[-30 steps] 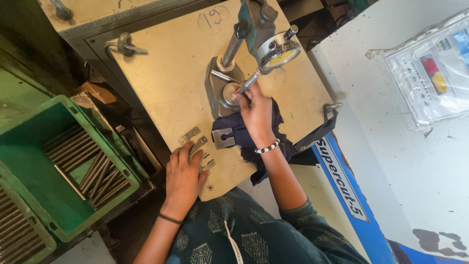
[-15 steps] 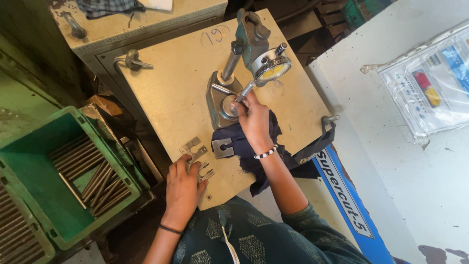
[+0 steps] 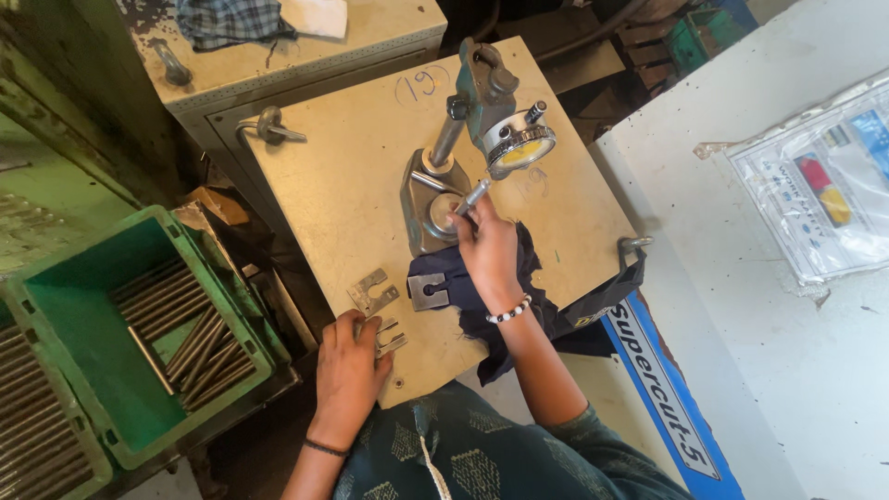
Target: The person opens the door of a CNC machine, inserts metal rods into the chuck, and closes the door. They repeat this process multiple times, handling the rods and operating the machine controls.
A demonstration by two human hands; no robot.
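The right hand [image 3: 488,250] is closed in a pinch around a short metal rod [image 3: 472,196], its fingers wrapped about the lower end while the upper end points up and away beneath the dial gauge [image 3: 520,148]. The rod's foot sits on the round anvil of the gauge stand's grey base [image 3: 419,215], just beyond the fingertips. The gauge, with its yellow face and knurled rim, hangs from a green arm on an upright post directly ahead of this hand. Under the wrist, which wears a bead bracelet [image 3: 509,310], lies a dark blue cloth [image 3: 532,278], and just to the wrist's inner side a small notched metal plate [image 3: 431,291] rests on that cloth. The left hand [image 3: 350,366] lies palm down at the near edge of the beige work plate [image 3: 343,204], fingers curled loosely over a few flat slotted gauge plates [image 3: 389,339]; whether it grips them or only rests on them cannot be told. Another slotted plate [image 3: 373,292] lies just beyond its fingertips, apart from them. Well out to the left of that hand stands a green plastic crate [image 3: 65,306] holding many long metal rods [image 3: 190,333]. Far to the right of the right hand, on a white table [image 3: 741,204], lies a clear plastic sleeve with printed sheets [image 3: 820,185].
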